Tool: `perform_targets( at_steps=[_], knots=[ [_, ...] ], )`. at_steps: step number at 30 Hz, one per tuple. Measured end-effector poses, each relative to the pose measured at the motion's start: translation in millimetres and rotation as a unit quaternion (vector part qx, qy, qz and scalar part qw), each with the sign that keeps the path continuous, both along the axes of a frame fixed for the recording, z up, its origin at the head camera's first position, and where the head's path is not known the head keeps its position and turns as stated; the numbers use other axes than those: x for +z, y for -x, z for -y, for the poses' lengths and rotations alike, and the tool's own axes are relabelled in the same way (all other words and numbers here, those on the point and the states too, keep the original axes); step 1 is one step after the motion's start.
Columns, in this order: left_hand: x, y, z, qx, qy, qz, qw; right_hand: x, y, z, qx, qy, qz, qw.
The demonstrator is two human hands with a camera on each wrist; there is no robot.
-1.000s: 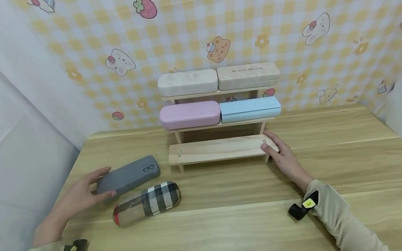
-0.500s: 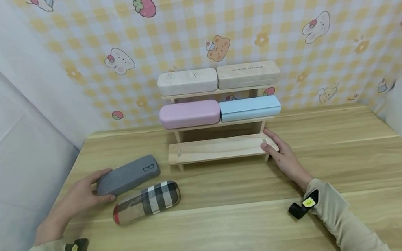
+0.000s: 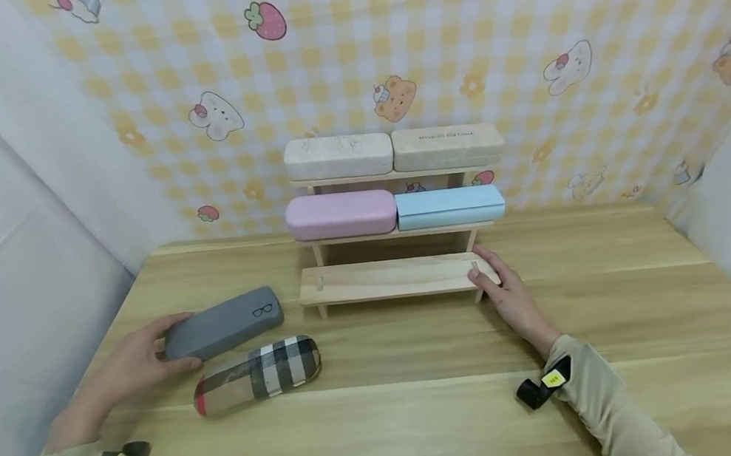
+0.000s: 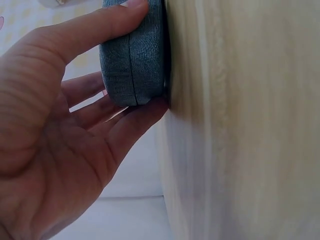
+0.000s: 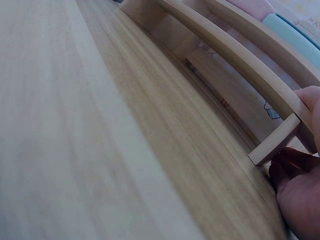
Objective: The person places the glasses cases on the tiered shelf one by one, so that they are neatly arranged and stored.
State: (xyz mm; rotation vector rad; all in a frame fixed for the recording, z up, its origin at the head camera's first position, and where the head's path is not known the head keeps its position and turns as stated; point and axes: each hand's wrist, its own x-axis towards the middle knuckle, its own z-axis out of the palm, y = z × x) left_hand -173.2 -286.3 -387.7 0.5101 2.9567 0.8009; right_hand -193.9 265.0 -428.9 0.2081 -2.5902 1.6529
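At the left of the table, my left hand (image 3: pixel 131 365) grips the near-left end of a grey glasses case (image 3: pixel 222 325) printed with a small pair of glasses. In the left wrist view the thumb lies along one side of that case (image 4: pixel 131 67) and the fingers on the other; it lies close to the tabletop. Just in front lies a plaid glasses case (image 3: pixel 257 375). My right hand (image 3: pixel 512 302) holds the right end of the lowest tier of a wooden stepped shelf (image 3: pixel 391 279), thumb on top. In the right wrist view its fingers are beside the shelf leg (image 5: pixel 276 140).
The middle tier carries a pink glasses case (image 3: pixel 340 215) and a light blue one (image 3: pixel 450 206). On the top tier sit a whitish case (image 3: pixel 338 157) and a beige case (image 3: pixel 447 147). Behind hangs a yellow checked cloth (image 3: pixel 309 78) over the wooden table (image 3: pixel 400 432).
The left thumb has come in slightly against the grey glasses case. The head view has shifted a little; the right hand keeps its hold on the shelf.
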Motion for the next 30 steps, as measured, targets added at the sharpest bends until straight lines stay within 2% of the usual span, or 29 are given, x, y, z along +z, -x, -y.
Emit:
perform_targets(
  at_steps=[4,9,14,17,22,27,30],
  knots=[
    [2.3,-0.7,3.4,-0.006,-0.006,0.0,1.0,-1.9,-1.3,3.2,-0.004,0.009,-0.009,1.0],
    [6.7,0.3,8.3,-0.021,-0.028,-0.021,0.9992,-2.4,1.1,4.9,-0.002,0.014,-0.014,1.0],
    [11.8,-4.4,6.3,-0.014,-0.026,-0.04,0.9987,-4.8,-1.8,3.6,0.002,0.016,-0.003,1.0],
    [14.8,-8.4,-1.4,-0.003,-0.009,-0.041,0.9991,-8.1,-7.2,2.8,-0.002,0.015,0.009,1.0],
    [30.4,-9.6,-16.9,0.001,0.005,-0.043,0.9991,-11.6,-7.2,6.5,0.004,0.024,0.009,1.0],
    [44.4,-3.2,-38.9,-0.031,-0.015,-0.039,0.9986,-6.2,-6.1,6.0,0.0,0.023,-0.005,1.0],
    [48.6,1.9,-53.7,-0.049,-0.033,-0.043,0.9973,-3.0,-3.9,2.5,-0.002,0.014,-0.015,1.0]
  ],
)
